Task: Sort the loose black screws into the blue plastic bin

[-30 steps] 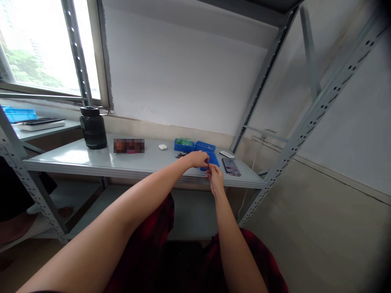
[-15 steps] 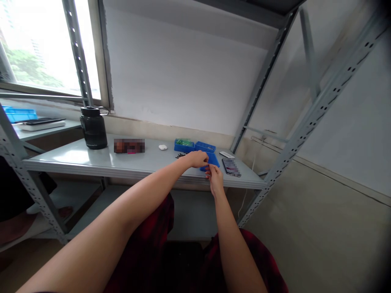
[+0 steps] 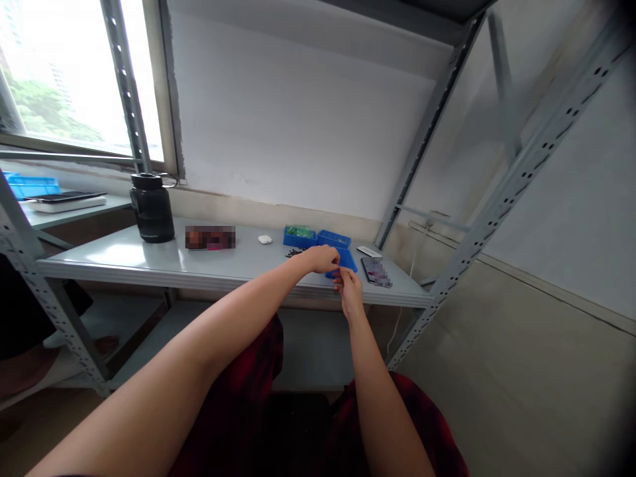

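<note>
My left hand (image 3: 325, 259) and my right hand (image 3: 350, 285) meet fingertip to fingertip over the front of a blue tray (image 3: 348, 259). The fingers of both are closed in a pinch. Whatever sits between them is too small to make out. Behind the left wrist lies a scatter of small dark pieces (image 3: 294, 252), partly covered by my forearm. Farther back stand a blue bin (image 3: 300, 242) with green bagged material (image 3: 301, 231) in it and another blue bin (image 3: 334, 238) with small pieces inside.
A phone (image 3: 376, 272) and a flat white object (image 3: 369, 252) lie right of the tray. Leftward on the metal shelf (image 3: 238, 265) are a white earbud case (image 3: 265, 240), a blurred-out item (image 3: 210, 238) and a black bottle (image 3: 152, 209). Shelf uprights flank both ends. A person's leg (image 3: 30, 371) shows at far left.
</note>
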Motion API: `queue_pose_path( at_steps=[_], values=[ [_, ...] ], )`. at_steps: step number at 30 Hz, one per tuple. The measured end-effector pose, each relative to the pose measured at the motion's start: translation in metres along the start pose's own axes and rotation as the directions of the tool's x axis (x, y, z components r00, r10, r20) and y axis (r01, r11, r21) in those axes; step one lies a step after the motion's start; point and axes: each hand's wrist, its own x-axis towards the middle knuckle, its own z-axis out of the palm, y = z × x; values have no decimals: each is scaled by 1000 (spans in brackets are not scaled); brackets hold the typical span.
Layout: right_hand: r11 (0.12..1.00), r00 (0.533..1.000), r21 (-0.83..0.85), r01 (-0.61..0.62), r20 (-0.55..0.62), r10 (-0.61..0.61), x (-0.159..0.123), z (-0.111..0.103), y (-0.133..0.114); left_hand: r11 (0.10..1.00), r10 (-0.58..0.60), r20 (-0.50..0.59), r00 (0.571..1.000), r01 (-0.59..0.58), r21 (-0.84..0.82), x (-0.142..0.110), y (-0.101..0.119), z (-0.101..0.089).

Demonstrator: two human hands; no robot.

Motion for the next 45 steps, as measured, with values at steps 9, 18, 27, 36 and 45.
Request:
queue_pose_path(
  at_steps=[9,18,27,36,45],
  values=[
    [1000,1000,-2,-4,-11,4,1,0,0,1000,6,-12,1000,-6,3,0,1,1],
    [1000,1000,13,-15,-7,15,0,1,-1,1000,7,-19,1000,-7,8,0,0,2],
    [1000,1000,11,-16,-6,16,0,0,0,1000,12,-13,1000,-12,14,1,0,1],
    [1000,1000,-4,-9,16,9,-1,0,-1,1000,-18,-24,1000,19,12,-2,0,-1],
    [1000,1000,-18,8,29,-7,-2,2,-2,987,13,-90,996,-27,-158,5,-8,5]
  ],
)
